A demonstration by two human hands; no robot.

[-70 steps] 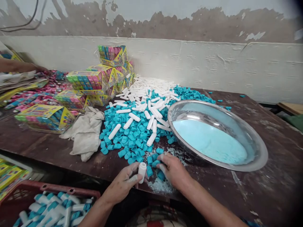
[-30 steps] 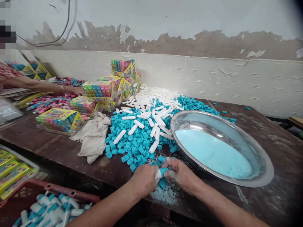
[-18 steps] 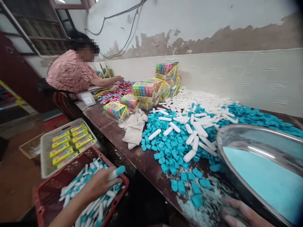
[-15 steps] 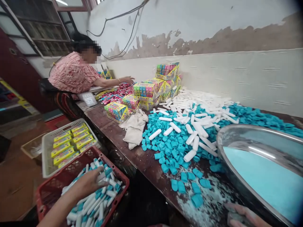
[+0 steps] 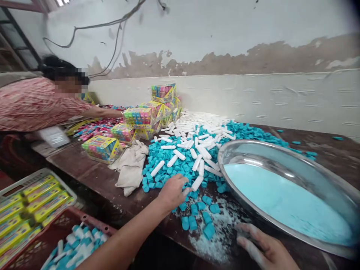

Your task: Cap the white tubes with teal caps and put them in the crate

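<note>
My left hand (image 5: 172, 191) reaches over the front of a heap of teal caps (image 5: 165, 168), fingers loosely spread and empty. Its fingertips almost touch a white tube (image 5: 197, 183) lying at the heap's edge. More white tubes (image 5: 197, 127) are piled behind. My right hand (image 5: 263, 247), dusted with powder, lies flat and empty on the table's front edge, just below the rim of a wide steel bowl (image 5: 244, 144) holding pale blue powder (image 5: 281, 202). Loose caps (image 5: 197, 219) and spilled powder lie between my hands.
A crumpled cloth (image 5: 129, 168) lies left of the caps, with colourful boxes (image 5: 135, 116) stacked behind it. Below the table stand a red crate of capped tubes (image 5: 75, 243) and a white basket of yellow packs (image 5: 33, 198). A co-worker (image 5: 33, 105) leans over the table's far left.
My left hand let a capped tube go into the red crate and came back up to the caps on the table. My right hand stayed at the table's front edge.
</note>
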